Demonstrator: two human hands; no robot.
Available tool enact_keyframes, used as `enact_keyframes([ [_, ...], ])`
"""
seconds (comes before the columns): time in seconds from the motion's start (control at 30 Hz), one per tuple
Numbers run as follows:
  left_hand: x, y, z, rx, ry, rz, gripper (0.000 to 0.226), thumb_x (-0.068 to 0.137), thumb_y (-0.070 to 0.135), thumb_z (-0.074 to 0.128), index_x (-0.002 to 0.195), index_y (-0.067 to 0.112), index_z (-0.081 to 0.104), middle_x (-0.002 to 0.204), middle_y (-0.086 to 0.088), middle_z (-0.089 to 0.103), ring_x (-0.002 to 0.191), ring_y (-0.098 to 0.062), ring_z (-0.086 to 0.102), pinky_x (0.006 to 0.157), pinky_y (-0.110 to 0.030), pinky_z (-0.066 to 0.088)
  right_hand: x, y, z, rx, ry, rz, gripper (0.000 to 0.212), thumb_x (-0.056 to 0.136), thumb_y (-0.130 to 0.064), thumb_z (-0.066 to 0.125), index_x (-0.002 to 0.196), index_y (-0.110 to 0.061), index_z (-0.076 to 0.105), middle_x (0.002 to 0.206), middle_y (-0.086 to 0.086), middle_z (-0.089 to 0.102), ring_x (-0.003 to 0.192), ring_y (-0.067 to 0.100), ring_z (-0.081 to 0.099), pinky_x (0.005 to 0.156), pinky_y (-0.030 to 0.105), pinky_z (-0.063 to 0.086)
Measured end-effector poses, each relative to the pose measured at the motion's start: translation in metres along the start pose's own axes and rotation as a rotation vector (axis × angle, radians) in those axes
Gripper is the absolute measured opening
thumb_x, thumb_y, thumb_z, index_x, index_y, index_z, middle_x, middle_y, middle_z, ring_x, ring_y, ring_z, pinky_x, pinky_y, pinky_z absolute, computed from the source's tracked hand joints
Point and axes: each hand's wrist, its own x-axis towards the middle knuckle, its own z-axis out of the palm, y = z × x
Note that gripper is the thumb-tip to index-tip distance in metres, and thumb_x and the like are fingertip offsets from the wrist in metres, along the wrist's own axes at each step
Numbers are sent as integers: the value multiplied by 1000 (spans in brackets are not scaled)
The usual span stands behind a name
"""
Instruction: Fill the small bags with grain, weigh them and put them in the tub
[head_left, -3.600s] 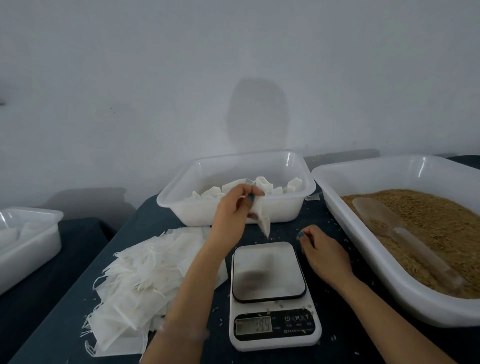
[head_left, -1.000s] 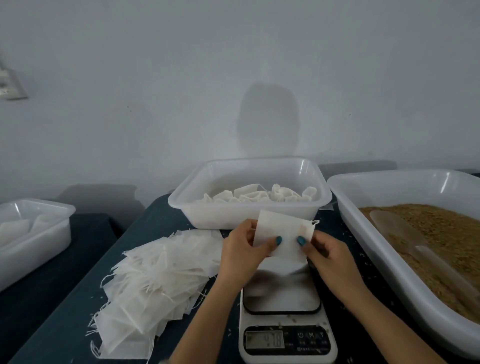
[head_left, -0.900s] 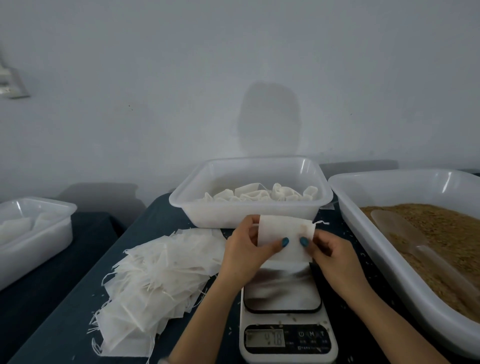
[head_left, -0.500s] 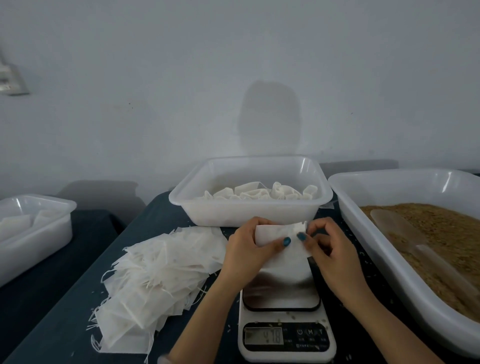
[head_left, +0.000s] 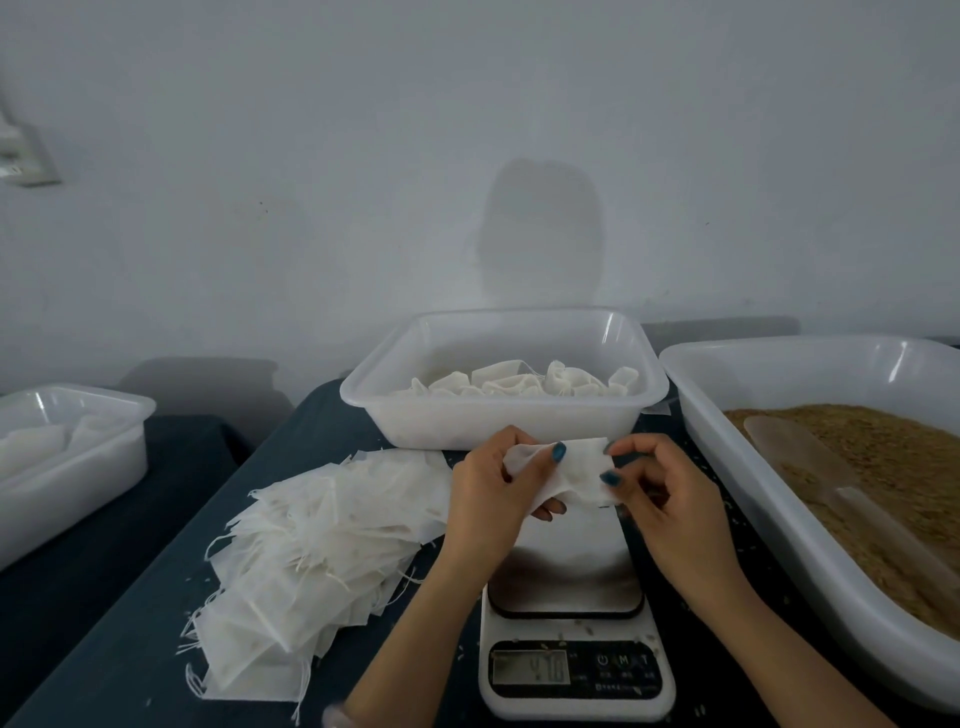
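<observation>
White mesh is what you hold in the head view: one small empty bag (head_left: 566, 470), crumpled between both hands above the far edge of the scale (head_left: 575, 644). Your left hand (head_left: 493, 501) is closed on the bag's left side, thumb pressed across its front and fingers curled behind. Your right hand (head_left: 662, 499) pinches the bag's right edge between thumb and fingertips. The bag hangs clear of the scale's steel platform (head_left: 566, 577), which lies just below and nearer to you than the hands.

Writing is scarce. The scale's grey display (head_left: 530, 666) shows digits too blurred to be read with certainty, and the three button marks beside it look like a power sign, an M and a T. A line of small print under the display cannot be read.

Just beyond your hands stands the tub (head_left: 501, 421), with several filled white bags (head_left: 524, 384) lying in it. Left of your left wrist, a loose pile of flat empty bags (head_left: 311, 556) spreads over the dark blue table cover (head_left: 130, 644), strings trailing. On your right, a large tray (head_left: 779, 519) holds brown grain (head_left: 904, 467), and a clear plastic scoop (head_left: 810, 467) lies on the grain. Another white tub (head_left: 67, 467) sits far left, well apart.
</observation>
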Motion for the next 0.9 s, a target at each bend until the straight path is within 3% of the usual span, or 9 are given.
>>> enact_keyframes([
  [0.17, -1, 1, -1, -22, 74, 70, 20, 93, 32, 65, 81, 16, 58, 66, -1, 71, 54, -18, 70, 48, -22, 54, 1, -3, 0, 172, -60, 57, 30, 86, -56, 58, 92, -27, 65, 76, -11, 66, 63, 2, 60, 58, 12, 47],
  [0.23, -2, 3, -1, -34, 97, 96, 21, 92, 35, 64, 81, 18, 58, 67, 0, 71, 54, -17, 70, 48, -21, 53, 0, -5, 1, 197, -90, 82, 30, 78, -52, 69, 96, -29, 62, 84, -8, 68, 69, 7, 62, 60, 18, 50],
  [0.33, -2, 5, -2, -30, 122, 104, 22, 90, 38, 62, 78, 20, 58, 66, 4, 71, 53, -14, 69, 47, -19, 51, -1, -4, 2, 117, -106, 81, 47, 65, -45, 77, 105, -28, 59, 90, -9, 70, 72, 9, 63, 62, 20, 53],
  [0.6, -2, 3, 1, -11, 71, 62, 21, 95, 31, 61, 79, 18, 60, 68, -1, 71, 57, -20, 70, 50, -25, 54, -1, 6, -2, -63, -69, 52, 20, 79, -23, 76, 96, -28, 69, 86, -15, 68, 77, 8, 62, 65, 13, 47],
  [0.77, -3, 3, 1, 45, 79, 66, 28, 95, 37, 57, 73, 20, 59, 64, 4, 69, 57, -14, 70, 49, -20, 51, 1, 1, -1, -81, 1, 8, 23, 72, -35, 76, 89, -26, 64, 93, -13, 59, 75, 9, 60, 62, 10, 47],
  [0.9, -4, 2, 2, 90, 55, 89, 31, 91, 46, 55, 71, 23, 63, 63, 0, 70, 55, -13, 70, 50, -22, 53, 1, -4, 0, -65, -38, -52, 33, 69, -46, 73, 93, -22, 69, 100, -9, 59, 76, 14, 60, 62, 16, 50],
])
